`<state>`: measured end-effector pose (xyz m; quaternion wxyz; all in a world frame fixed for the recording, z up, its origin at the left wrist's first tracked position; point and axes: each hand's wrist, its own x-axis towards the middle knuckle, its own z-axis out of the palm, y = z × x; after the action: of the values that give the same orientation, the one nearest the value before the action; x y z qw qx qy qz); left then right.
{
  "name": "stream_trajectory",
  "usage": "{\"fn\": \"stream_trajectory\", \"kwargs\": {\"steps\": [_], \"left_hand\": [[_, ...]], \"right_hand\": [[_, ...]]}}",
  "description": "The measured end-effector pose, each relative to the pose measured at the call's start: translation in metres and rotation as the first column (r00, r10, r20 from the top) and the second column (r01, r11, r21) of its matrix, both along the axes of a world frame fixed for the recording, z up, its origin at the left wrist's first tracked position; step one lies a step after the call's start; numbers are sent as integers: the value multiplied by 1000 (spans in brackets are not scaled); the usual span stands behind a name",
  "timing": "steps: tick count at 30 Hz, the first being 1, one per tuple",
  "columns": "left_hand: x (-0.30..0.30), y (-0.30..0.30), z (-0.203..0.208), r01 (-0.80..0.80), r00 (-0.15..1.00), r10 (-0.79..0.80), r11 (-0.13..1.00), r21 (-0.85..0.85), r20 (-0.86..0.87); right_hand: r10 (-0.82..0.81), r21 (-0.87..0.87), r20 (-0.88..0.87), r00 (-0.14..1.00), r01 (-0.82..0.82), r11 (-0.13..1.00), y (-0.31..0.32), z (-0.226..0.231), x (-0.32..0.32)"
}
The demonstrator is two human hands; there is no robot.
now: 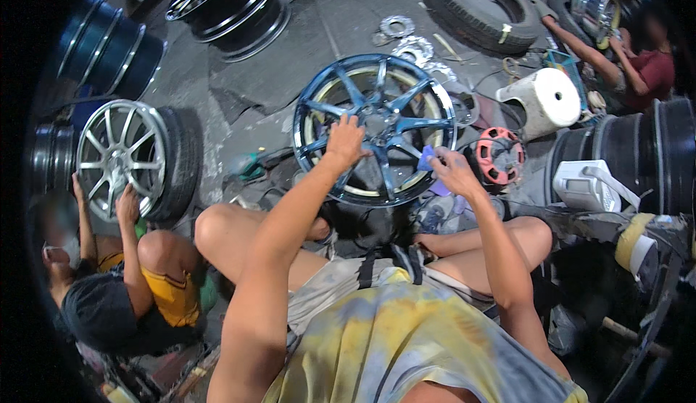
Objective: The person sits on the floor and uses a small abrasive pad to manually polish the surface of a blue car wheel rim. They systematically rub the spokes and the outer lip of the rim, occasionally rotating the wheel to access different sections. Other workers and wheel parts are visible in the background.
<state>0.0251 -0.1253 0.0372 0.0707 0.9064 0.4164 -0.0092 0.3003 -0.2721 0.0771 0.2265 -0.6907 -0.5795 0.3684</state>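
Note:
A glossy blue multi-spoke car wheel rim sits in front of my crossed legs, its face turned up. My left hand is closed over its spokes, just left of the hub, with the thumb toward the centre. At the wheel's lower right edge my right hand pinches a small purple-blue piece of sheet or pad; its exact kind is unclear. Another purple piece lies just below that hand. The right hand's fingertips are close to the outer lip; whether they touch it is hard to tell.
A red ring-shaped part and a white stool on its side are at right. A tyre lies beyond, with metal discs nearby. A green power tool lies left. Co-workers sit at left, handling a silver wheel, and far right.

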Motion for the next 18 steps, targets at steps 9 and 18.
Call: {"fn": "stream_trajectory", "kwargs": {"steps": [9, 18], "left_hand": [[23, 51, -11, 193, 969, -157, 963, -186, 189], [47, 29, 78, 309, 757, 460, 375, -874, 465]], "right_hand": [[-148, 210, -147, 978, 177, 961, 1, 19, -33], [-354, 152, -423, 834, 451, 879, 47, 33, -56]]}}
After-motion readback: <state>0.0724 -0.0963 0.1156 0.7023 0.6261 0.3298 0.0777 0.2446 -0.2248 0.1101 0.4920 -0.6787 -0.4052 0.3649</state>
